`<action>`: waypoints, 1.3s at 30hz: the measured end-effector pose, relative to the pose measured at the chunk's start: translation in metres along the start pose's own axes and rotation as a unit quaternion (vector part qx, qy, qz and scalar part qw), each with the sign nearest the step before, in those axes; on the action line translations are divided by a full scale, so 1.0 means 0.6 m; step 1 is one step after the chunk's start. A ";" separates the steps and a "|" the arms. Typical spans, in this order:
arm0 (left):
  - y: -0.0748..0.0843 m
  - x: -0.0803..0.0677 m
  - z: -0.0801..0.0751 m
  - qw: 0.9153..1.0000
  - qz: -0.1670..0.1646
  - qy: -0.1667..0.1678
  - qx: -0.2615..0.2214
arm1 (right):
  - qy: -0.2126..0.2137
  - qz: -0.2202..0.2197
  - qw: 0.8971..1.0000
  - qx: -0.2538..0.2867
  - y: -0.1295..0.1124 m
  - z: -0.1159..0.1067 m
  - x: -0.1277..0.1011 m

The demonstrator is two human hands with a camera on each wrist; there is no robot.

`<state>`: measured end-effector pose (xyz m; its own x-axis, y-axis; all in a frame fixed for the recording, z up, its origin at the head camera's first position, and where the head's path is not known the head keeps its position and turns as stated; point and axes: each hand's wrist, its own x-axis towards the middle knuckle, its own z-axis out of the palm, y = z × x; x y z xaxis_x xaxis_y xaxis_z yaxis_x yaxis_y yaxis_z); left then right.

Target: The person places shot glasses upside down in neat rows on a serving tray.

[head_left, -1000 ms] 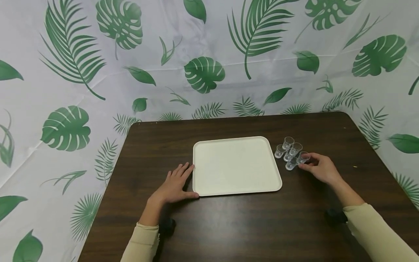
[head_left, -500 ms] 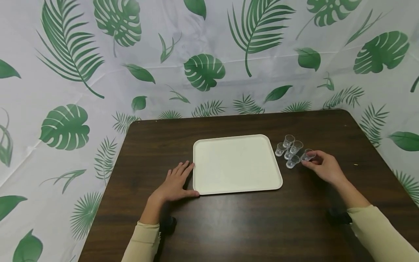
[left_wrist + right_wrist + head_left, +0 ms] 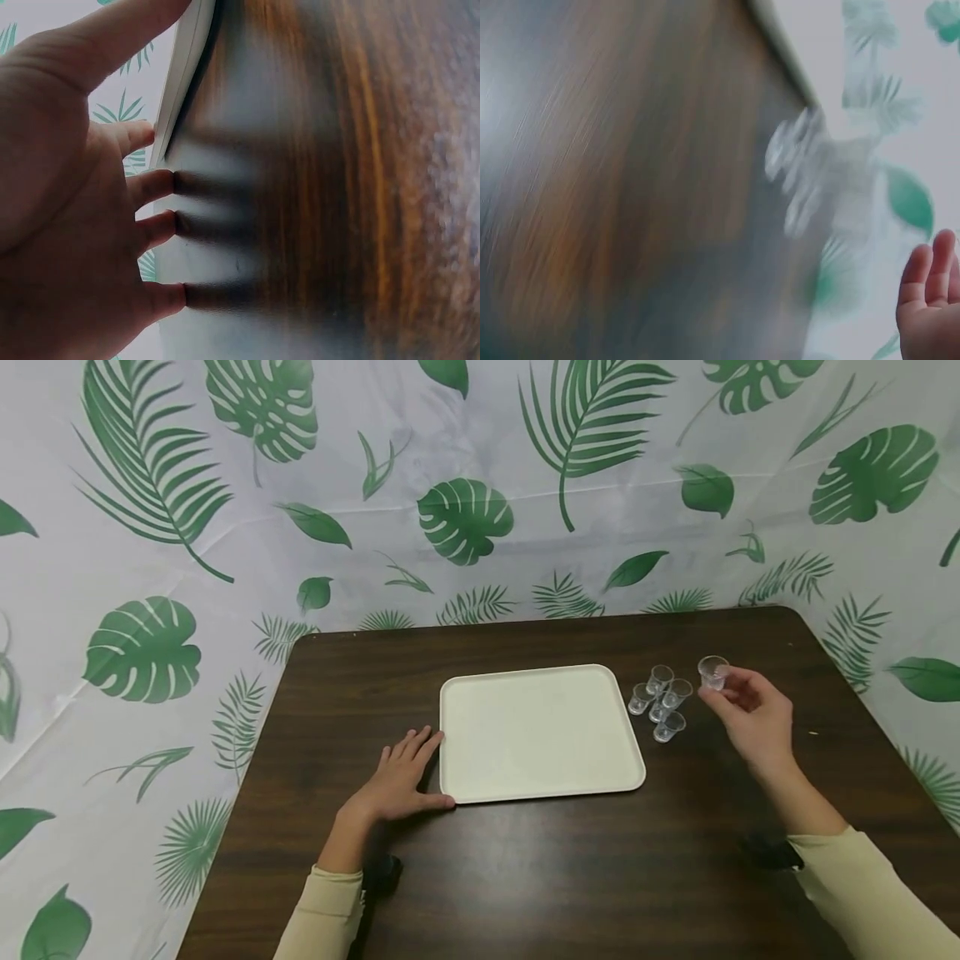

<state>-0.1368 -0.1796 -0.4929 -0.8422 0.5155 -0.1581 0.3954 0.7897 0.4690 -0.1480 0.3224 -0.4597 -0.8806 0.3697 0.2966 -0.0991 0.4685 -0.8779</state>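
Between the thumb and fingers of my right hand (image 3: 759, 717) is a small clear shot glass (image 3: 712, 670), pinched at its side and raised off the table, mouth upward. Left of it a cluster of several similar shot glasses (image 3: 669, 727) stands on the table by the tray's right side; these are a blur in the right wrist view. My left hand (image 3: 396, 783) lies with spread fingers at the left edge of a cream rectangular tray (image 3: 542, 735), its thumb at the near left corner. The left wrist view shows that hand's fingertips (image 3: 166, 298) down at the dark wood surface.
The dark wood table (image 3: 525, 877) carries the tray in its middle. Behind and to the left hangs a white cloth with green leaves (image 3: 465, 522). A tiny yellowish speck (image 3: 813, 732) lies right of my right hand.
My right hand has drawn one shot glass away from the cluster, first rightward, then up off the table. The left hand has stayed at the tray's edge.
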 end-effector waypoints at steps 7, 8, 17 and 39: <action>0.003 0.001 -0.004 1.000 -0.003 -0.005 0.001 | -0.039 -0.026 0.990 0.136 -0.075 0.058 -0.017; 0.003 0.000 -0.004 1.000 -0.003 -0.006 0.001 | -0.057 -0.024 0.988 0.140 -0.082 0.066 -0.021; -0.001 0.000 -0.002 1.000 -0.007 -0.006 -0.001 | -0.209 -0.008 0.972 0.103 -0.127 0.142 -0.053; 0.000 0.003 -0.001 1.000 -0.020 -0.017 0.000 | -0.258 -0.080 0.963 0.014 -0.141 0.375 -0.087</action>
<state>-0.1386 -0.1787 -0.4928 -0.8447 0.4940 -0.2058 0.3614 0.8102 0.4614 -0.1980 0.0831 -0.4854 -0.9654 -0.1568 0.2082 -0.2580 0.4616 -0.8488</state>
